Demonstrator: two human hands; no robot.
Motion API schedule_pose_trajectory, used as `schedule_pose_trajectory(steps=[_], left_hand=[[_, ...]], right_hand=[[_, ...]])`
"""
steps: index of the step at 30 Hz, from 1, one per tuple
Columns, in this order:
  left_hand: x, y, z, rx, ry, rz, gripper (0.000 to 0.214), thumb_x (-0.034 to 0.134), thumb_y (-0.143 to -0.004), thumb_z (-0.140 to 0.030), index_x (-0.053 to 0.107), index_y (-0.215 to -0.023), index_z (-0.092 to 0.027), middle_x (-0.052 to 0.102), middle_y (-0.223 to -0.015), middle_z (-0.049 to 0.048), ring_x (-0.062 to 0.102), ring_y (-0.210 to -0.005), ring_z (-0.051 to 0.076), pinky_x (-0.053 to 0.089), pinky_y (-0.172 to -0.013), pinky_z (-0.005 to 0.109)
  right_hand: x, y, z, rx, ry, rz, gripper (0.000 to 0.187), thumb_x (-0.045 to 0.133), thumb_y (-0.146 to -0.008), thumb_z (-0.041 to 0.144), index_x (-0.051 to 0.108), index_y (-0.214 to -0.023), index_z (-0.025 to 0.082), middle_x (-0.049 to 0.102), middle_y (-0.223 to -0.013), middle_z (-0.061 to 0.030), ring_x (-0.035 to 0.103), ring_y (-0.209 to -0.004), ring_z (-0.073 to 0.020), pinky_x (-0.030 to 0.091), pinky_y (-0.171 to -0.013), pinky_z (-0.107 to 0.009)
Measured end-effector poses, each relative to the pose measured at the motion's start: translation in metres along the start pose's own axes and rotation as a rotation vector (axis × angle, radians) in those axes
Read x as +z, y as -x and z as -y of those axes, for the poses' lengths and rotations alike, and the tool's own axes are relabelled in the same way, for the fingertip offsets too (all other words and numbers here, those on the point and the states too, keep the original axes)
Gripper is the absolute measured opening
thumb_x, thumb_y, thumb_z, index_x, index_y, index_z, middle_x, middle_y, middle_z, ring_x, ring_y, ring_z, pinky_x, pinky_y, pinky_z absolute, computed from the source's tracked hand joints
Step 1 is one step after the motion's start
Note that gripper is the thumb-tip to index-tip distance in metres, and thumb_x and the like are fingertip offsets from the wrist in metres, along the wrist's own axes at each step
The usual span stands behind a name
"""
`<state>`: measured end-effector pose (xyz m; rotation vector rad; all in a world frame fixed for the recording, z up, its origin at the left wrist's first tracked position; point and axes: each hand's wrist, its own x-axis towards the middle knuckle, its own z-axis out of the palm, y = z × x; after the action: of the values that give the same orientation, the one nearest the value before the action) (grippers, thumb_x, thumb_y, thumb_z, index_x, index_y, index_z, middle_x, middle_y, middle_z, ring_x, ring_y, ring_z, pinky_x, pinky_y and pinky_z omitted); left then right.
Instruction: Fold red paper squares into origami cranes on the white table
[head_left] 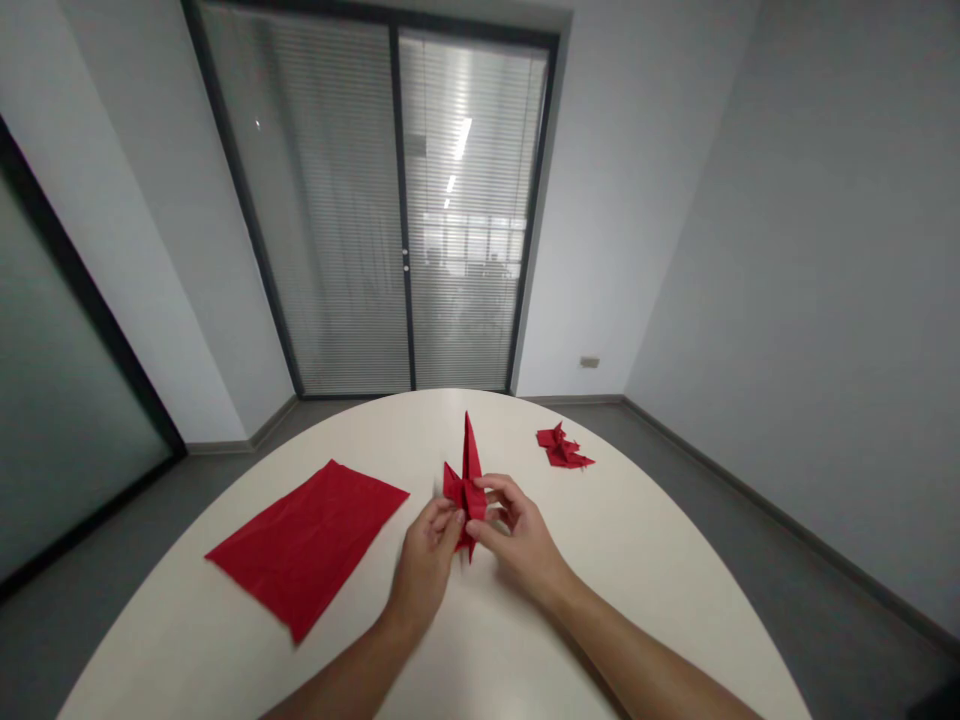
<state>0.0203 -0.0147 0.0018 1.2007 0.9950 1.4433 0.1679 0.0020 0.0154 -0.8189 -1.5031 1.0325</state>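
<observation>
While both forearms reached in from the near edge of the white table [525,640], the left hand [424,565] and right hand [517,535] met at a folded red paper shape [469,480]. Fingers of each hand were pinched shut on its lower part; its long point stood upright above them. Left of the hands, flat red sheets [307,545] lay stacked. Farther off to the right sat finished red folds [562,448]. Beyond, a glass door [405,210] with blinds.

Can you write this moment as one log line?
left hand, right hand: pinching folded red paper; flat red sheet: left; small red folds: far right
</observation>
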Motion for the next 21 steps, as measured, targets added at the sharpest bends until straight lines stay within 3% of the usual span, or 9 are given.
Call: schedule_pose_trajectory(steps=[7,11,14,21], left_hand=[[0.001,0.000,0.005,-0.021,0.044,0.014,0.039,0.062,-0.089,-0.054,0.065,-0.098,-0.016,0.075,-0.101,0.0116,0.072,-0.088,0.024,0.056,-0.078,0.033],[0.002,-0.001,0.010,0.004,0.064,0.033,0.038,0.072,-0.082,-0.047,0.062,-0.104,-0.017,0.074,-0.104,0.0119,0.072,-0.096,0.024,0.055,-0.087,0.035],[0.002,0.000,0.012,-0.011,0.083,0.016,0.047,0.075,-0.081,-0.045,0.056,-0.115,-0.018,0.074,-0.107,0.0121,0.072,-0.098,0.024,0.056,-0.089,0.037],[0.003,0.007,0.007,-0.052,0.122,0.035,0.080,0.069,-0.088,-0.041,0.026,-0.153,-0.024,0.073,-0.117,0.0113,0.071,-0.106,0.023,0.055,-0.094,0.038]], right_hand=[[0.000,0.002,-0.003,0.063,-0.006,-0.003,0.041,0.066,-0.085,0.024,0.056,-0.124,0.026,0.065,-0.107,-0.0060,0.062,-0.089,-0.0191,0.054,-0.078,-0.034],[-0.004,0.003,-0.002,-0.045,0.063,0.038,0.050,0.060,-0.091,0.024,0.051,-0.139,0.032,0.057,-0.130,-0.0075,0.061,-0.100,-0.0194,0.053,-0.085,-0.035],[-0.006,0.003,0.000,-0.105,0.140,0.091,0.036,0.054,-0.096,0.026,0.061,-0.131,0.031,0.057,-0.131,-0.0080,0.059,-0.111,-0.0220,0.052,-0.087,-0.036],[-0.004,0.002,0.001,-0.038,0.146,-0.006,0.025,0.063,-0.092,0.031,0.064,-0.116,0.025,0.068,-0.109,-0.0056,0.063,-0.086,-0.0184,0.051,-0.081,-0.035]])
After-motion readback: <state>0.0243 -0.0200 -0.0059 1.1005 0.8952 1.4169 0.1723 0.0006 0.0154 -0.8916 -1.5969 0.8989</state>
